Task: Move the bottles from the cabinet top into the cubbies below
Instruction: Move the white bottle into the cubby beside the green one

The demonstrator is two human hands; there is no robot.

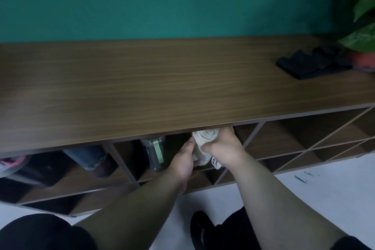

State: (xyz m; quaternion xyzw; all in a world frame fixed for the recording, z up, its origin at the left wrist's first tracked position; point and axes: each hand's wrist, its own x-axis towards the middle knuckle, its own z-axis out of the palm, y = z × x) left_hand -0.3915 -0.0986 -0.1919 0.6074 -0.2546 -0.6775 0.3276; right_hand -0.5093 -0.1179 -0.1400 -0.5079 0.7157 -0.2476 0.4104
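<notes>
White bottle (204,144) between both hands' fingers (207,148), inside cubby (239,134).

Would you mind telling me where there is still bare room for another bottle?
The cubbies right of the hands, toward the diagonal dividers, look bare. The cubby they reach into is crowded: white bottle beside dark green-strapped bottle. The wooden cabinet top is bare left of the black cloth.

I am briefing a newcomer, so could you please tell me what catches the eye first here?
Both hands, left hand and right hand, grip a white bottle in a cubby under the wooden cabinet top. A dark bottle stands beside it, left.
</notes>
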